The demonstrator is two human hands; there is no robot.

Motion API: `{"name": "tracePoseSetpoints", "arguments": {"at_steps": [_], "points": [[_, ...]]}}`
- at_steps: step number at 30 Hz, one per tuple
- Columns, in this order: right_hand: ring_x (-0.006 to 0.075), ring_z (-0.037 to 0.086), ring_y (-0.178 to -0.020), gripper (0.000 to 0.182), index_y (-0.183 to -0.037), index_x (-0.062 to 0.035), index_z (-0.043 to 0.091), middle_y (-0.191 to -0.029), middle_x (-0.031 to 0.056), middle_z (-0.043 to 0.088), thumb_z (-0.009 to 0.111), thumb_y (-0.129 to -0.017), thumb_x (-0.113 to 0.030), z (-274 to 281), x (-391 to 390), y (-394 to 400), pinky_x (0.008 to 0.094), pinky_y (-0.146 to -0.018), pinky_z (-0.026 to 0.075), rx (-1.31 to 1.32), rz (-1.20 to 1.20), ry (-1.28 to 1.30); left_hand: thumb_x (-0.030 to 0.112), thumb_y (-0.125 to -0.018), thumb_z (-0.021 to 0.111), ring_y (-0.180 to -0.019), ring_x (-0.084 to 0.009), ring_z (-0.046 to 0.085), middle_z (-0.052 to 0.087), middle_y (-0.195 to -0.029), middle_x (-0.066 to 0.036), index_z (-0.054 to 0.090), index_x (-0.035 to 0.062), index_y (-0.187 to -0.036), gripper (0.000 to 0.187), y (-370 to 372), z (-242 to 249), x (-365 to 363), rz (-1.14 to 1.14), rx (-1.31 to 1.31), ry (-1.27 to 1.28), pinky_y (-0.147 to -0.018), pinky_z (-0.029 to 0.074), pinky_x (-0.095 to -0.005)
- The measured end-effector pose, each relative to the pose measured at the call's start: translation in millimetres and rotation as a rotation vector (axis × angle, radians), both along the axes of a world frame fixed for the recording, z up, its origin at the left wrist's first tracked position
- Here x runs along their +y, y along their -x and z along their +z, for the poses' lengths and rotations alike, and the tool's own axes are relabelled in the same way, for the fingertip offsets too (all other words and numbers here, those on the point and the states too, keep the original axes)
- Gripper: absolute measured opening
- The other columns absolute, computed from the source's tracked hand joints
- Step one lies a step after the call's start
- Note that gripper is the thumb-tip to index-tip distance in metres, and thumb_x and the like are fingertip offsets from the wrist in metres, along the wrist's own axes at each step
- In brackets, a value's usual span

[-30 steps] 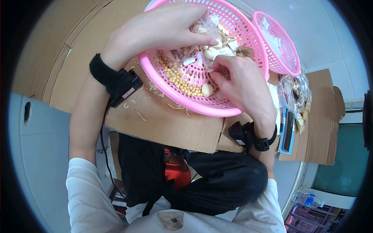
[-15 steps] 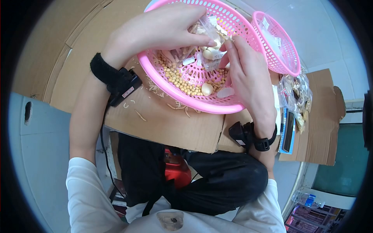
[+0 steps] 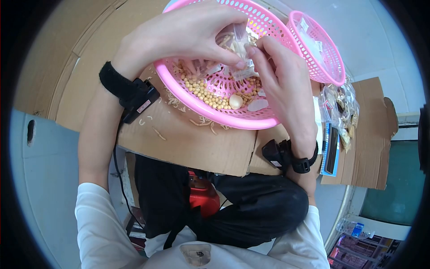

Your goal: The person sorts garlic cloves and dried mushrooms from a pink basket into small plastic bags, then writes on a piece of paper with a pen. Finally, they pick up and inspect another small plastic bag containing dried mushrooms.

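Note:
My left hand (image 3: 197, 33) reaches over the large pink basket (image 3: 215, 117), closed on a small clear plastic bag (image 3: 235, 41) with pale, stick-like pieces inside. At the bag's upper right edge, the thumb and fingers of my right hand (image 3: 286, 74) are pinched together. What they grip is partly hidden; it looks like the edge of the bag or a pale piece at it. Below both hands, yellow beans (image 3: 204, 95) lie in the basket with a round cream-coloured piece (image 3: 236, 101) and a flat white piece (image 3: 257, 105). Other clear bags there are partly covered by my left hand.
A smaller pink basket (image 3: 335, 77) holding clear bags stands at the back right. Filled plastic bags (image 3: 342, 105) and a dark bar on a blue packet (image 3: 331, 150) lie at the right. Thin pale shreds (image 3: 201, 122) are scattered on the cardboard (image 3: 188, 152) before the large basket.
My right fingertips have moved left, up against the bag in my left hand. The bag is turned more upright, and the cream pieces seen below it are now hidden.

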State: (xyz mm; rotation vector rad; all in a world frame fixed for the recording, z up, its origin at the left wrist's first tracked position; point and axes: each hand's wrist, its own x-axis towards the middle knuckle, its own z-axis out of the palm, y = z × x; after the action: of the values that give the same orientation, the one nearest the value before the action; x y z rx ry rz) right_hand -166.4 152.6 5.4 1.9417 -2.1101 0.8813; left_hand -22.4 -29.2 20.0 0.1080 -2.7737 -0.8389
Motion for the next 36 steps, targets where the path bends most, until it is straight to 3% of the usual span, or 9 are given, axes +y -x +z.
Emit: {"name": "tracePoseSetpoints", "arguments": {"at_steps": [8,13,22,26,28,31,34,35,36], "points": [[0.0411,0.069,-0.075,0.017,-0.094,0.0014,0.065,-0.076,0.0216,0.068,0.064,-0.101,-0.015,-5,-2,2,0.0529,-0.070,0.052,-0.004,0.005,0.060,0.046,-0.092,0.079,-0.080,-0.0194,0.060,0.067,-0.089,-0.012,0.067,-0.0035,-0.107,0.053,1,10,7,0.051,-0.057,0.034,-0.070,0.050,-0.0331],[0.0409,0.073,-0.076,0.021,-0.086,0.0014,0.077,-0.076,0.0242,0.072,0.069,-0.092,-0.017,-3,6,-1,0.0513,-0.075,0.058,0.053,-0.107,-0.386,0.047,-0.095,0.076,-0.090,-0.0229,0.069,0.073,-0.102,-0.017,0.069,-0.0056,-0.117,0.058,3,-7,4,0.119,0.033,-0.006,-0.079,0.058,-0.0340],[0.0384,0.075,-0.080,0.017,-0.084,-0.0001,0.079,-0.079,0.0224,0.074,0.070,-0.085,-0.014,-2,7,1,0.0485,-0.079,0.059,0.030,-0.069,-0.572,0.044,-0.097,0.073,-0.084,-0.0211,0.071,0.073,-0.102,-0.017,0.069,-0.0064,-0.120,0.056,-3,5,5,0.119,-0.094,-0.053,-0.070,0.060,-0.0326],[0.0307,0.074,-0.071,0.018,-0.092,0.0041,0.076,-0.078,0.0170,0.075,0.073,-0.088,-0.014,-3,7,1,0.0406,-0.070,0.058,0.071,-0.044,-0.569,0.044,-0.098,0.073,-0.081,-0.0203,0.070,0.073,-0.100,-0.016,0.069,-0.0057,-0.118,0.054,-2,4,6,0.123,-0.130,-0.026,-0.068,0.059,-0.0320],[0.0409,0.073,-0.081,0.017,-0.085,0.0025,0.075,-0.079,0.0241,0.072,0.069,-0.087,-0.013,0,7,-2,0.0506,-0.077,0.058,0.003,-0.046,-0.566,0.045,-0.098,0.072,-0.079,-0.0204,0.069,0.073,-0.097,-0.016,0.068,-0.0055,-0.115,0.053,3,-10,0,0.089,-0.045,-0.005,-0.067,0.058,-0.0326],[0.0429,0.072,-0.077,0.022,-0.088,0.0050,0.069,-0.076,0.0249,0.070,0.066,-0.092,-0.016,-6,5,0,0.0523,-0.076,0.056,-0.019,-0.039,-0.342,0.049,-0.099,0.070,-0.078,-0.0208,0.069,0.073,-0.096,-0.016,0.066,-0.0054,-0.114,0.056,7,-22,-8,-0.013,0.158,0.127,-0.066,0.057,-0.0334],[0.0438,0.071,-0.074,0.026,-0.088,0.0058,0.063,-0.075,0.0253,0.068,0.064,-0.096,-0.019,-12,2,8,0.0527,-0.074,0.054,-0.055,-0.001,-0.124,0.054,-0.099,0.070,-0.078,-0.0215,0.068,0.073,-0.094,-0.016,0.066,-0.0056,-0.113,0.062,3,-8,5,0.153,-0.099,0.003,-0.068,0.057,-0.0354],[0.0197,0.063,-0.061,0.011,-0.100,0.0016,0.056,-0.070,0.0117,0.060,0.059,-0.102,-0.009,-10,4,8,0.0342,-0.059,0.050,-0.084,-0.005,-0.155,0.060,-0.097,0.070,-0.079,-0.0216,0.068,0.072,-0.092,-0.016,0.066,-0.0051,-0.111,0.067,3,-13,0,0.125,-0.056,0.057,-0.070,0.056,-0.0373],[0.0197,0.063,-0.061,0.011,-0.100,0.0016,0.056,-0.070,0.0117,0.060,0.059,-0.102,-0.009,-7,4,4,0.0342,-0.059,0.050,-0.106,-0.008,-0.145,0.060,-0.097,0.070,-0.079,-0.0216,0.068,0.072,-0.092,-0.016,0.066,-0.0051,-0.111,0.067,3,-15,-2,0.120,-0.077,0.068,-0.070,0.056,-0.0373]]}}
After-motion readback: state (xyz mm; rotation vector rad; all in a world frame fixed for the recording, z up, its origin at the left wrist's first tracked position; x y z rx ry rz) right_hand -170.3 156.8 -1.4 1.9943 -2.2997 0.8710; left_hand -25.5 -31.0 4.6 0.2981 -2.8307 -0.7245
